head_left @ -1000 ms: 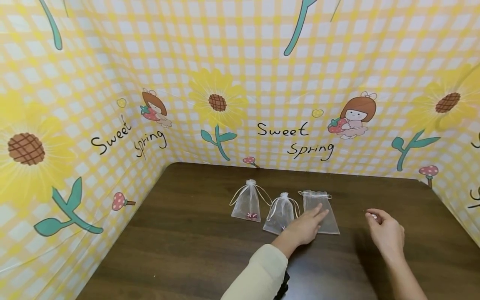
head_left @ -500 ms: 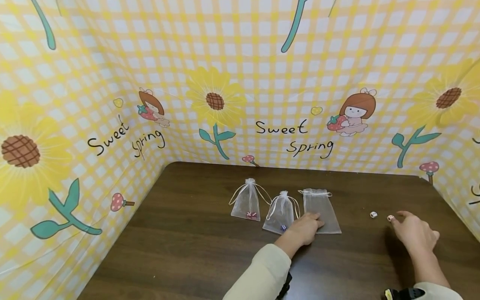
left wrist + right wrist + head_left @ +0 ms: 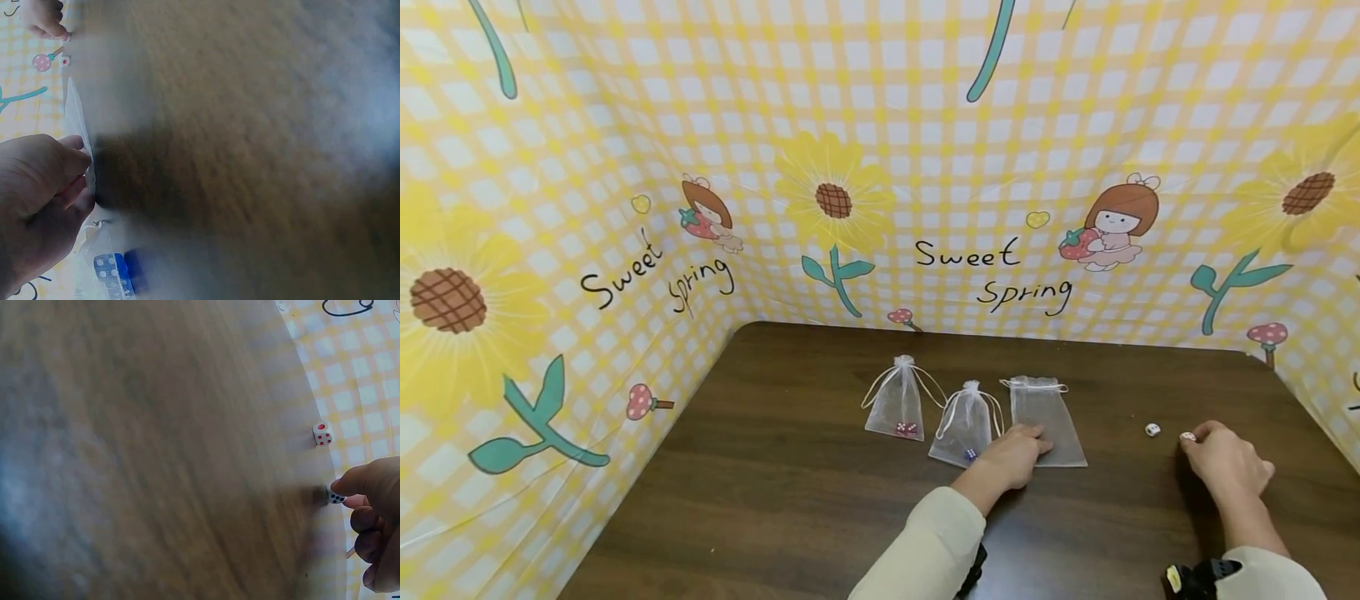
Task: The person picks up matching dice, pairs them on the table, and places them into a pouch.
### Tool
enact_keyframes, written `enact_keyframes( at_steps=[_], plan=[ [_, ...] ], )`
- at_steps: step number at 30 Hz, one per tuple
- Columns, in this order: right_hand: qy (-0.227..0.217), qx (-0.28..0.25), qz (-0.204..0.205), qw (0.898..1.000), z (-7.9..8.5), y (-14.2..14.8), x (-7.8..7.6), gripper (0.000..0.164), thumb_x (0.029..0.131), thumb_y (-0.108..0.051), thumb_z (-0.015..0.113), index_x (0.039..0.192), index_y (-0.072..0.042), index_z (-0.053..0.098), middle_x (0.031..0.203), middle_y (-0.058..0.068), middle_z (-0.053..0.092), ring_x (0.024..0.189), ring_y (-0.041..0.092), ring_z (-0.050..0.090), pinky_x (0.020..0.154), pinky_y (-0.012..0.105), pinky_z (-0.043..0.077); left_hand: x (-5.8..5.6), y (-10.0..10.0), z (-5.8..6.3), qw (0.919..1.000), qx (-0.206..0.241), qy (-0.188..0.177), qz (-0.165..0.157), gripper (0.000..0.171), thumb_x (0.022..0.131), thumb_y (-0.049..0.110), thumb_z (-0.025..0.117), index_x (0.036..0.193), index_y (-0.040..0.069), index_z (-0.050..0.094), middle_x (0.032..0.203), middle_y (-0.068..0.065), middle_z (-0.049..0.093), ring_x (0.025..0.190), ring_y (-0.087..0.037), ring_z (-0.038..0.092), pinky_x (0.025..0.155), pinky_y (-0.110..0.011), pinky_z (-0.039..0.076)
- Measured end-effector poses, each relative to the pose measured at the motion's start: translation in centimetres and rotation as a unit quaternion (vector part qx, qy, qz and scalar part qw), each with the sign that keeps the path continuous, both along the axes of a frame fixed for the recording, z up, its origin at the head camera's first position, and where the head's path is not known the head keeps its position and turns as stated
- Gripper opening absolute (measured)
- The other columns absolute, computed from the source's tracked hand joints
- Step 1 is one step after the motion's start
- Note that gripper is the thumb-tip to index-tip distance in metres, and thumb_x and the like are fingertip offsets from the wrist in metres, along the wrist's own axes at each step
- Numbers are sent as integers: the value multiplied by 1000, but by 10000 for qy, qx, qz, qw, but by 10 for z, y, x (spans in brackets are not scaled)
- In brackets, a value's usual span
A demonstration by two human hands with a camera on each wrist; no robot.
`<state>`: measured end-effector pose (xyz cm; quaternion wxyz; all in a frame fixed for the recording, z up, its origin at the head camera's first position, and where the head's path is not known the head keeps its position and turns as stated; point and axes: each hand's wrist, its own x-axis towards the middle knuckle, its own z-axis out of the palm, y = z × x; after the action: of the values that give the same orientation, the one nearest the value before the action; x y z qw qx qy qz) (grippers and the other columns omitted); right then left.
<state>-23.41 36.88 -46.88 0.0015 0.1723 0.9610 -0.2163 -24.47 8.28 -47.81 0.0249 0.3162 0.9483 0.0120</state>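
At the lower left corner of a flat white organza bag (image 3: 1054,429), my left hand (image 3: 1009,458) pinches the bag's edge between thumb and fingers; the left wrist view shows the thin mesh (image 3: 76,115) standing up from that grip. My right hand (image 3: 1228,462) pinches a white die (image 3: 335,495) at the table's right side, just above or on the wood; which of these I cannot tell. Another white die (image 3: 1152,430), with red pips on the faces seen in the right wrist view, lies a little left of that hand.
A drawn-shut organza bag (image 3: 961,421) with blue dice (image 3: 971,455) lies beside my left hand. Left of it lies a similar bag (image 3: 891,404) holding red dice (image 3: 906,429). A yellow checked cloth (image 3: 880,167) rises behind the brown table (image 3: 737,483).
My right hand has moved right, leaving one white die on the table and pinching the other. The left fingers, earlier spread over the flat bag, have drawn in to its lower edge.
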Motion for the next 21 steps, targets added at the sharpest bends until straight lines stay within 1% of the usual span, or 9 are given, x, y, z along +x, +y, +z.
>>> enact_keyframes(
  at_steps=[2, 4, 7, 11, 13, 16, 18, 19, 21],
  plan=[
    [116, -7, -53, 9999, 0, -2, 2, 34, 92, -31, 47, 105, 1, 53, 107, 34, 54, 91, 52, 47, 72, 57, 27, 0, 0, 0, 10000, 23, -7, -20, 47, 83, 11, 64, 127, 27, 58, 138, 6, 43, 124, -7, 39, 98, -12, 27],
    [345, -1, -38, 9994, 2, -5, 4, 33, 92, -29, 47, 105, 0, 53, 106, 33, 54, 90, 53, 47, 71, 56, 28, 0, -1, 0, 10000, 47, -27, -30, 47, 83, 11, 65, 127, 26, 58, 138, 6, 43, 124, -7, 39, 98, -12, 27],
    [826, 22, 138, 9965, 6, -12, 9, 31, 92, -27, 49, 104, 0, 54, 103, 32, 57, 87, 54, 48, 68, 56, 28, -1, -1, -1, 10000, 73, -19, -47, 48, 82, 11, 65, 127, 26, 57, 138, 5, 43, 124, -8, 39, 98, -12, 27],
    [1447, 0, 515, 9881, 14, -26, 17, 27, 90, -24, 53, 101, 1, 57, 95, 27, 62, 80, 52, 52, 65, 53, 28, -3, -2, -3, 9999, 91, -34, -33, 49, 82, 10, 65, 128, 26, 57, 139, 5, 43, 124, -9, 39, 98, -12, 27],
    [1702, -32, 688, 9830, 18, -34, 23, 24, 89, -21, 56, 99, 0, 58, 88, 24, 64, 72, 45, 55, 63, 50, 30, -3, -2, -3, 9999, 83, -48, -41, 49, 82, 10, 65, 128, 25, 57, 139, 5, 43, 124, -10, 39, 98, -13, 27],
    [1961, -63, 993, 9755, 22, -45, 31, 21, 87, -18, 59, 96, 0, 59, 76, 16, 64, 58, 29, 54, 59, 46, 33, -4, -2, -2, 9999, 74, -55, -70, 49, 82, 10, 65, 128, 25, 57, 139, 5, 43, 123, -10, 39, 98, -13, 27],
    [1998, -44, 1228, 9721, 23, -54, 37, 20, 85, -17, 61, 96, 0, 60, 68, 10, 61, 51, 20, 48, 55, 41, 34, -4, -2, -2, 9999, 76, -39, -100, 48, 82, 10, 65, 128, 25, 57, 138, 5, 44, 123, -9, 40, 98, -12, 27],
    [1996, -15, 1336, 9707, 23, -58, 40, 19, 84, -17, 62, 95, -1, 61, 67, 7, 60, 50, 17, 47, 54, 39, 35, -4, -2, -2, 9999, 78, -27, -119, 48, 82, 10, 65, 127, 25, 58, 138, 5, 44, 123, -9, 40, 98, -12, 27],
    [1961, 0, 1564, 9680, 22, -67, 46, 17, 83, -16, 65, 94, -4, 62, 61, 2, 56, 48, 15, 44, 51, 36, 34, -3, -2, -2, 9999, 74, 5, -155, 48, 82, 10, 65, 127, 25, 58, 137, 4, 45, 123, -9, 40, 98, -12, 27]
  ],
)
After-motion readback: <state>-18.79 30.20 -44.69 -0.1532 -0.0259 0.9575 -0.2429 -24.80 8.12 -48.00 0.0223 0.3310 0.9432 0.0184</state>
